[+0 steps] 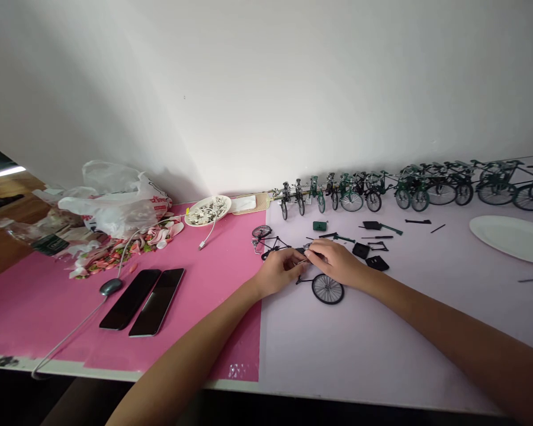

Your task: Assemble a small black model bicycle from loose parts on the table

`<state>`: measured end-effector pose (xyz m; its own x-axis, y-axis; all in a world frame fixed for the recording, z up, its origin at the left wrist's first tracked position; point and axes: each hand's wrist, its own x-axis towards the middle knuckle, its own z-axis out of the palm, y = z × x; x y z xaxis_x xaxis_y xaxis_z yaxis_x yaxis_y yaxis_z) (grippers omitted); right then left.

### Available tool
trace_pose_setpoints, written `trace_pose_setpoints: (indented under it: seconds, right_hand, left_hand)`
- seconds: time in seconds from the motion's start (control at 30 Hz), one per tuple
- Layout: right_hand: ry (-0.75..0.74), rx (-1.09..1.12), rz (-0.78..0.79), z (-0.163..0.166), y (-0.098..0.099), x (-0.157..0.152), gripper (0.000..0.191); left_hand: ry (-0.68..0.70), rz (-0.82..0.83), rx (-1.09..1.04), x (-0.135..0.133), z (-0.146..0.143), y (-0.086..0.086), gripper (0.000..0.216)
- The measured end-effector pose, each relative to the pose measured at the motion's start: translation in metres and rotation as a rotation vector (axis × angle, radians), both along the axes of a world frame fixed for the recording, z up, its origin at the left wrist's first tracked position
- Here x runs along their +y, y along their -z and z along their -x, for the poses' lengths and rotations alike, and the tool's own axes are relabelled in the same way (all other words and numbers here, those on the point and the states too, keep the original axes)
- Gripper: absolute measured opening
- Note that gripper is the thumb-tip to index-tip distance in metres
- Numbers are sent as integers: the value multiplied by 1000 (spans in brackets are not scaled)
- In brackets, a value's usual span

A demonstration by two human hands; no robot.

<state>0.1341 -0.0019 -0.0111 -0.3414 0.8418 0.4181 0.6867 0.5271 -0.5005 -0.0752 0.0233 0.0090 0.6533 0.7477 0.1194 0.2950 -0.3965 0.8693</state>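
My left hand (279, 271) and my right hand (333, 258) meet at the seam between the pink and pale tabletops. Both have fingers pinched round a small part, mostly hidden by the fingertips, whose kind I cannot make out. Behind my left hand lies a dark model bicycle frame (279, 241) with one spoked wheel (262, 231). In front of my right hand, a loose black spoked wheel (327, 289) rests on the pale surface, a thin dark piece reaching from it towards my left hand. Small black and green parts (361, 250) are scattered beyond my right hand.
Several assembled model bicycles (352, 200) line the wall. A white oval plate (510, 238) sits at right. Two phones (157, 302), a cable with a dark puck (111, 287), a plastic bag (119, 198) and a dish of small pieces (208, 211) occupy the left side.
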Motion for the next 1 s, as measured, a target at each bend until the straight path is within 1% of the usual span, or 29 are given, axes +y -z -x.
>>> trace_pose_setpoints:
  seconds: [0.17, 0.63, 1.0]
  right_hand:
    - [11, -6, 7, 1, -1, 0, 33]
    - [5, 2, 6, 0, 0, 0, 33]
    - [9, 0, 24, 0, -1, -1, 33]
  left_hand:
    - [2, -2, -3, 0, 0, -1, 17]
    - [-4, -11, 21, 0, 0, 0, 20]
    - [-3, -27, 23, 0, 0, 0, 17]
